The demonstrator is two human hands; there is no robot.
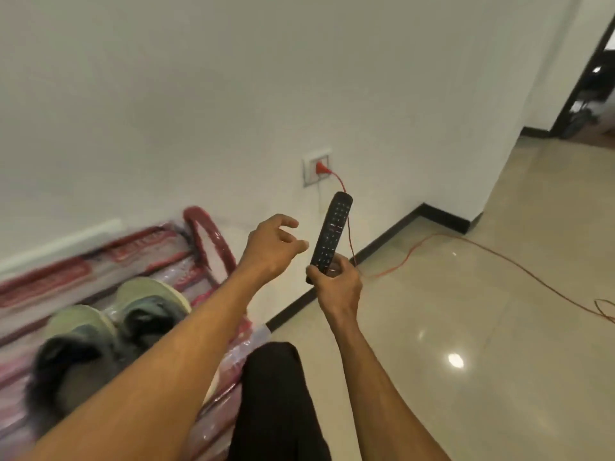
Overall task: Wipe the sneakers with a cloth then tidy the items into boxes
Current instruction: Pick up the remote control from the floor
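A right hand [337,282] grips a black remote control [329,235] by its lower end, upright, while the left hand [271,246] hovers loosely spread at its nine o'clock; sneakers [109,331] sit at seven o'clock, so steadying the remote two-handed seems wise.

Both forearms bare, extended forward and up. Left hand [271,249] raised, palm turned away, fingers loosely curled and spread, gripping nothing. Right hand [336,281] just beside it, slightly lower, fingers wrapped round the lower end of a black remote [331,232], held upright, tilted slightly right.
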